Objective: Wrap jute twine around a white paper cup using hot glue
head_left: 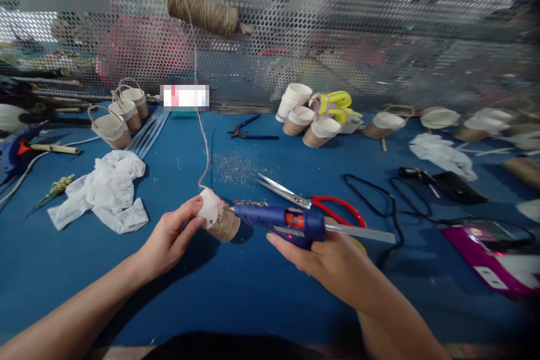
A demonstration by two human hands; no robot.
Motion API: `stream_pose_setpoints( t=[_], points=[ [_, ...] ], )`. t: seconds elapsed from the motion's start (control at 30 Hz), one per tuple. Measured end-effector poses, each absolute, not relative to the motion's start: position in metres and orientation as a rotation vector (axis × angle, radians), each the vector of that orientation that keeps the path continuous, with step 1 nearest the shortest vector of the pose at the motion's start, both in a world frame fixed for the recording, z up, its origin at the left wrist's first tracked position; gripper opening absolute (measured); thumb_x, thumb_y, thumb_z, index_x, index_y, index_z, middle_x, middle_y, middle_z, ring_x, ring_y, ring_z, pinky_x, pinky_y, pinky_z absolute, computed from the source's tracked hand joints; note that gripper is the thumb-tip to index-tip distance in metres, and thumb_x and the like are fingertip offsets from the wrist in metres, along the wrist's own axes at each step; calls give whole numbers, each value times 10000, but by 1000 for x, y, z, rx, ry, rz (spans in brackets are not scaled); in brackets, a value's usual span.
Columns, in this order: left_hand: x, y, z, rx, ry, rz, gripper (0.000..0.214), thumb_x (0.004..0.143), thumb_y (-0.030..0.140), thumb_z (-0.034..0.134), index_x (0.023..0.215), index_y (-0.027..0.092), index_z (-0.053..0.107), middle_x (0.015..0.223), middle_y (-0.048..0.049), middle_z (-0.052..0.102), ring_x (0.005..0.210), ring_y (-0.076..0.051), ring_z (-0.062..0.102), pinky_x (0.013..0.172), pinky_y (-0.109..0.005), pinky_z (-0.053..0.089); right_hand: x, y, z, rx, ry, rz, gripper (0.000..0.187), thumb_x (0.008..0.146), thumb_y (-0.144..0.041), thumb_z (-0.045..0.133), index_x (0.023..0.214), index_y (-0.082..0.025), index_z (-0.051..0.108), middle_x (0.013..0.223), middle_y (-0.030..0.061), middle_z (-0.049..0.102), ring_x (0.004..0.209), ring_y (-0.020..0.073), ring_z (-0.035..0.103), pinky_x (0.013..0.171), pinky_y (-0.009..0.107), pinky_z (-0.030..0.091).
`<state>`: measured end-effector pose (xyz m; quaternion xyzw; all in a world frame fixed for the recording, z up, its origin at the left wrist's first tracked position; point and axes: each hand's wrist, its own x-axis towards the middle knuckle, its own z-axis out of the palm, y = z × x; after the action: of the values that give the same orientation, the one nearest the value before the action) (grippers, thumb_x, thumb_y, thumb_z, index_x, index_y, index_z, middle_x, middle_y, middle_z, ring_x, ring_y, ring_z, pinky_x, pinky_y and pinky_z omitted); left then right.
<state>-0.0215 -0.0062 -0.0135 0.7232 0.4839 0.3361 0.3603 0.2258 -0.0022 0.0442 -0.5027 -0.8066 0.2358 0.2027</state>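
My left hand (174,236) grips a small paper cup (224,226) by its white end, thumb and fingers closed on it. The cup is tipped on its side and its lower part is wrapped in brown twine. In my right hand (327,253) is a blue hot glue gun (274,222), with a clear glue stick (363,230) sticking out of its back. Its nozzle points left and meets the cup's side, or nearly so. A strand of twine (206,146) runs from the cup up to a spool (202,11) on the mesh panel.
Red-handled scissors (295,197) lie just behind the glue gun, with pliers (247,132) farther back. Wrapped cups (113,130) stand left and others (323,130) behind. White cloth (103,191) lies left; a purple power strip (485,264) and black cord (394,202) lie right.
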Motion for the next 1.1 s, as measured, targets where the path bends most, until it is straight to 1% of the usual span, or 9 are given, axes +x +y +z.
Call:
stream_pose_setpoints(
  t=[0.13, 0.27, 0.4, 0.5, 0.67, 0.83, 0.9, 0.97, 1.1],
  points=[
    [-20, -6, -11, 1843, 1253, 878, 207, 862, 239, 379, 884, 152, 566, 960, -87, 669, 930, -206, 587, 889, -328, 426, 225, -4, 45, -1392, -2256, 645, 232, 806, -331, 474, 663, -238, 631, 473, -39, 563, 454, 123, 549, 455, 222, 451],
    [-19, -6, -10, 1823, 1237, 896, 182, 858, 231, 378, 843, 159, 545, 929, -74, 667, 931, -195, 590, 879, -306, 429, 224, -2, 46, -1365, -2268, 621, 233, 805, -328, 473, 639, -233, 606, 488, -40, 567, 443, 115, 538, 457, 221, 449],
    [-19, -7, -11, 1809, 1241, 896, 184, 862, 229, 376, 865, 154, 544, 925, -71, 664, 962, -190, 584, 889, -295, 425, 223, -1, 48, -1325, -2294, 608, 188, 788, -281, 513, 617, -217, 557, 540, -45, 592, 445, 96, 541, 460, 205, 444],
    [-19, -6, -12, 1790, 1236, 898, 192, 864, 223, 376, 898, 149, 550, 938, -79, 664, 983, -193, 579, 911, -301, 415, 222, -2, 48, -1287, -2302, 578, 173, 791, -265, 512, 631, -216, 558, 550, -44, 590, 455, 98, 551, 477, 206, 451],
    [-18, -6, -13, 1782, 1226, 890, 205, 871, 226, 377, 927, 154, 561, 976, -79, 661, 1034, -201, 556, 955, -312, 384, 221, -4, 47, -1280, -2311, 508, 163, 798, -265, 502, 665, -217, 584, 602, -20, 623, 516, 124, 585, 505, 225, 465],
    [-17, -7, -12, 1781, 1256, 902, 221, 874, 235, 373, 899, 133, 568, 895, -69, 664, 933, -181, 583, 895, -291, 417, 222, -6, 43, -1326, -2339, 475, 169, 800, -281, 509, 682, -221, 615, 702, 2, 666, 622, 155, 621, 599, 262, 490],
    [-17, -8, -12, 1789, 1261, 902, 229, 875, 243, 373, 898, 129, 570, 897, -69, 663, 902, -174, 586, 863, -276, 431, 223, -6, 42, -1305, -2322, 468, 169, 801, -284, 510, 690, -222, 620, 674, -6, 663, 598, 148, 620, 578, 250, 486],
    [-18, -8, -13, 1791, 1262, 901, 228, 875, 246, 375, 898, 131, 571, 906, -69, 663, 914, -176, 584, 861, -266, 428, 223, -5, 42, -1277, -2298, 465, 183, 804, -281, 503, 672, -221, 615, 623, -18, 650, 550, 134, 608, 543, 231, 479],
    [-18, -7, -14, 1777, 1239, 902, 212, 871, 235, 384, 933, 150, 568, 950, -59, 663, 1010, -183, 561, 930, -257, 385, 223, -2, 42, -1289, -2272, 467, 207, 793, -293, 512, 619, -222, 598, 620, -20, 650, 553, 132, 607, 552, 221, 489]
  ],
)
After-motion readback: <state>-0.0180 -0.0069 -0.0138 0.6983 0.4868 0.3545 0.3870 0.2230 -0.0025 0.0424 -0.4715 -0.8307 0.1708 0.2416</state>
